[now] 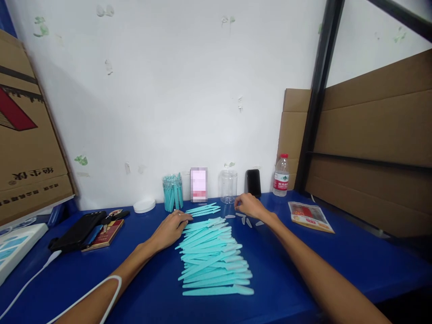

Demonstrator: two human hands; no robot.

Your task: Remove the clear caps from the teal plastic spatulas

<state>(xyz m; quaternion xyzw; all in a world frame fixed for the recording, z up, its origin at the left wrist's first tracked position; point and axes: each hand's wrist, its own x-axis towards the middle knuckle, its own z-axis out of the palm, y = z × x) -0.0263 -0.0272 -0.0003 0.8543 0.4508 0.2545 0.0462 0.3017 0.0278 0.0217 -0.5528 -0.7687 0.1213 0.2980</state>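
A long pile of turquoise eyebrow razors (pixel 212 258) with pale blade covers lies on the blue table. Several uncovered ones form a small separate group (pixel 204 209) just behind it. My left hand (pixel 173 227) rests at the handle ends between the two groups, fingers stretched forward and lightly curved. In front of the clear jar (pixel 228 186), my right hand (pixel 250 206) hovers with thumb and fingers pinched together; anything between them is too small to make out. Loose clear blade covers (pixel 249 222) are scattered below it.
Against the wall stand a jar full of turquoise razors (pixel 173 193), a phone with a lit screen (pixel 199 185), a dark phone (pixel 253 182) and a water bottle (pixel 281 176). A white lid (pixel 144 206) lies left, a snack packet (pixel 311 217) right. A white cable (pixel 116 288) crosses my left forearm.
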